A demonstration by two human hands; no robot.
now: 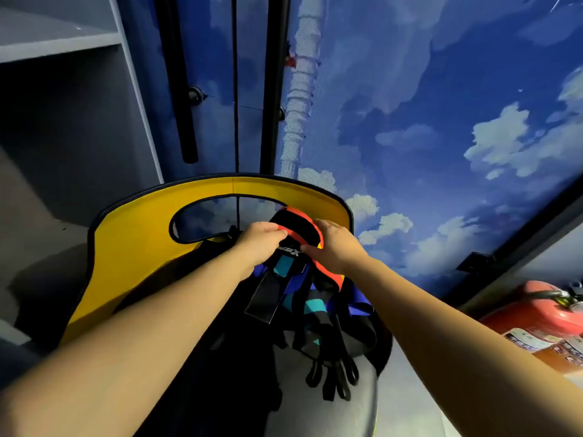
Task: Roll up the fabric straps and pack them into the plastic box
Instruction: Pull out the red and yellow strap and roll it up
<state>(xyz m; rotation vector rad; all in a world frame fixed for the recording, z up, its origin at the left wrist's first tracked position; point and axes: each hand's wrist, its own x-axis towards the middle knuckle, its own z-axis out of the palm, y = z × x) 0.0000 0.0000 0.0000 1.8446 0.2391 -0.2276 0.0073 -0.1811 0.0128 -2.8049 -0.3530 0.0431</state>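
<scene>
A black strap with an orange-red edge (299, 227) arches between both hands above the chair seat. My left hand (263, 239) pinches its left end with curled fingers. My right hand (331, 247) grips the right side, where the orange edge runs down past the wrist. Under them lies a heap of other fabric straps (303, 298) in blue, teal and black, with several black loops (331, 376) hanging off the front. No plastic box is in view.
The straps lie on a yellow chair (132, 234) with a cut-out back and a grey seat. A red fire extinguisher (536, 316) stands at the right. Grey shelving (63, 45) is at the left, and a blue sky-patterned wall (441, 121) behind.
</scene>
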